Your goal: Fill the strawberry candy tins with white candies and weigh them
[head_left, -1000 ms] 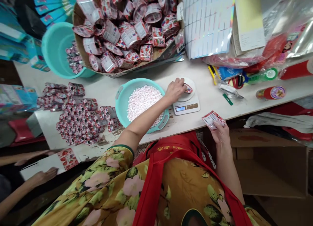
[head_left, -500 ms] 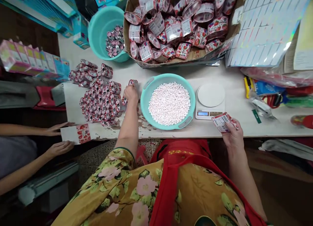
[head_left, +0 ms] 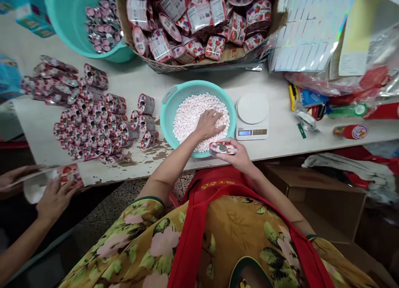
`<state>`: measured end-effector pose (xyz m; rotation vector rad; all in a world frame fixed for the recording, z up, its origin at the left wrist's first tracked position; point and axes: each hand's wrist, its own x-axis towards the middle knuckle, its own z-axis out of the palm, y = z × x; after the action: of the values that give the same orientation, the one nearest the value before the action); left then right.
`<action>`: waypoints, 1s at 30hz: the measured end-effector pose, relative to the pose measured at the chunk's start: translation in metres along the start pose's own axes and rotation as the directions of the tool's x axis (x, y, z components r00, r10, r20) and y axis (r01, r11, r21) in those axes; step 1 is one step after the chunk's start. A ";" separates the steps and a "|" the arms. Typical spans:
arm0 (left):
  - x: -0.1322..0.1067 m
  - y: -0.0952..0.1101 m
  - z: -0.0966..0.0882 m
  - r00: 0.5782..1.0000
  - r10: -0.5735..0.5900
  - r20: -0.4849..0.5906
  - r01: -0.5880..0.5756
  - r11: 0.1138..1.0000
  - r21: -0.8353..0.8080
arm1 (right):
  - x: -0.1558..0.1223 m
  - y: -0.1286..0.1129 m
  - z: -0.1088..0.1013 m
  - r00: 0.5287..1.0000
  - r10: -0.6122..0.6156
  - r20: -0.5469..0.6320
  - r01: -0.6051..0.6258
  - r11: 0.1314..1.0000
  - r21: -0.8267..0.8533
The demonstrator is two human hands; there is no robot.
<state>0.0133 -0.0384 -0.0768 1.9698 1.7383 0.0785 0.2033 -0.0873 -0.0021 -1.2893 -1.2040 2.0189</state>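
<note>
Shiny sheets lie toward two o'clock; a red container, perhaps a jar, at three; a carton at four.

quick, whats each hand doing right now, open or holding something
Left hand: open, fingers spread on the pale pellets in the teal basin.
Right hand: closed on a strawberry-print packet.

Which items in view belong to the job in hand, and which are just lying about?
In the job:
pale candies, under the left hand
teal basin holding them
strawberry-print container in the right hand
likely: digital scale, stacked containers

Apparently lying about:
yellow paper sheet
small green strip
whitish cloth
</note>
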 end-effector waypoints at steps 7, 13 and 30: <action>-0.019 -0.041 -0.004 0.938 -0.318 -0.135 0.318 0.948 -0.027 | 0.018 0.003 0.001 0.980 -0.091 -0.174 0.075 0.993 -0.095; -0.010 -0.041 -0.024 0.685 -0.716 -0.139 0.198 0.366 -0.909 | 0.062 -0.006 0.011 0.912 -0.376 -0.163 0.267 0.847 -0.459; -0.007 0.017 -0.057 0.694 -0.719 -0.037 -0.277 -0.220 -0.935 | 0.088 -0.011 0.048 0.955 -0.294 -0.051 0.151 0.624 -0.767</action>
<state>0.0065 -0.0274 -0.0186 0.1228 1.3506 1.6720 0.1192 -0.0366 -0.0266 -1.5135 -2.1265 1.1783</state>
